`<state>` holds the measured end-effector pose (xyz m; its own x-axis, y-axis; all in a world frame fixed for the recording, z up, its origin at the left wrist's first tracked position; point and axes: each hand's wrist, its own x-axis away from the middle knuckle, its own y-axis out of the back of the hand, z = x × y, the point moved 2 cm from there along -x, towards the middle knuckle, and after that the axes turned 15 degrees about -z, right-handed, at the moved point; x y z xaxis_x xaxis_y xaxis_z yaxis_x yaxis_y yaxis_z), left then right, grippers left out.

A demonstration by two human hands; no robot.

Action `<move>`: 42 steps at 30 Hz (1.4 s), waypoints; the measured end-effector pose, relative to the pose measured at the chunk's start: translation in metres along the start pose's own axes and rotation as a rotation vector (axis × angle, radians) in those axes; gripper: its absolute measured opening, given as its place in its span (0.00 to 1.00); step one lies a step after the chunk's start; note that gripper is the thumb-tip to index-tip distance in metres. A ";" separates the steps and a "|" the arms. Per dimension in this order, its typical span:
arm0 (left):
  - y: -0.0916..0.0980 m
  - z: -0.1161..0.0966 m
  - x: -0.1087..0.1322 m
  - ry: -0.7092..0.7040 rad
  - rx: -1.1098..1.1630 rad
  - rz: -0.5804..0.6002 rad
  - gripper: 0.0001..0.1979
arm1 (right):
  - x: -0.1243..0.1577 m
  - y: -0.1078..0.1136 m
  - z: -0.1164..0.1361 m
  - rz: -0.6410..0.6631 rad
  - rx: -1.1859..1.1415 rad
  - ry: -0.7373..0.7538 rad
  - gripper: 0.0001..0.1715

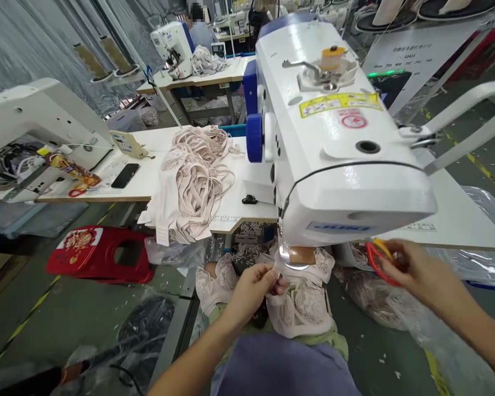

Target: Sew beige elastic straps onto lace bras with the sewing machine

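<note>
My left hand (258, 283) is closed in a pinch on the edge of a pale pink lace bra (301, 311), just in front of the sewing machine's needle area. The bra hangs over my lap, with part of it up under the machine head (355, 187). Another lace bra cup (218, 280) lies left of my left hand. My right hand (410, 269), off to the right of the machine head, is closed around scissors (377, 264) with red and yellow-orange handles. Their blades are hidden from view.
A pile of pale pink bras and straps (198, 192) lies on the white table left of the machine. Further left are a phone (125, 175), a drink bottle (74, 168) and another sewing machine (45, 121). A red stool (99, 253) stands below. Someone (202, 33) sits far behind.
</note>
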<state>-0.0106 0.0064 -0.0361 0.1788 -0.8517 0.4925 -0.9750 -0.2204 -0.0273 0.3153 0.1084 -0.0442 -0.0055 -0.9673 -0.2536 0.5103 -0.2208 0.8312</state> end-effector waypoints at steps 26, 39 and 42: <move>0.003 -0.001 -0.001 -0.121 -0.136 0.000 0.20 | 0.113 -0.032 0.096 0.185 -0.504 0.083 0.17; 0.010 -0.002 -0.006 -0.156 -0.308 -0.022 0.15 | 0.101 -0.054 0.108 0.335 -0.467 -0.026 0.18; 0.009 -0.002 -0.007 -0.146 -0.262 -0.036 0.15 | 0.107 -0.051 0.100 0.313 -0.490 -0.093 0.15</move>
<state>-0.0213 0.0110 -0.0385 0.2122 -0.9091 0.3585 -0.9652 -0.1376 0.2223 0.2027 0.0041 -0.0646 0.1449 -0.9890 0.0298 0.8379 0.1386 0.5279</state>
